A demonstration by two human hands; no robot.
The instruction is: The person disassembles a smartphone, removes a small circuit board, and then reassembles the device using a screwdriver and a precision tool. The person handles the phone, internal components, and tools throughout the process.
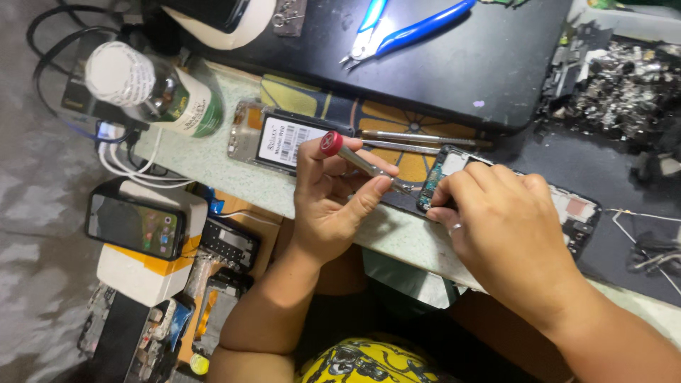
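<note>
- A pale green speckled worktop (213, 159) runs slantwise across the view, its edge worn.
- A black mat (454, 78) covers the far part of the bench.
- A patterned yellow and dark blue mat (397, 117) lies between the two.
- Grey mottled floor (35, 234) shows at the left, below the bench.
- Light falls evenly from above, with soft shadows.
- No walls or windows are in view.

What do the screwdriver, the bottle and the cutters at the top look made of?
Screwdriver: shiny metal shaft, red cap, probably plastic or anodised metal. Bottle: clear, glossy plastic or glass, white ribbed cap. Cutters: bright steel tips, glossy blue handles, likely rubbery plastic.
</note>
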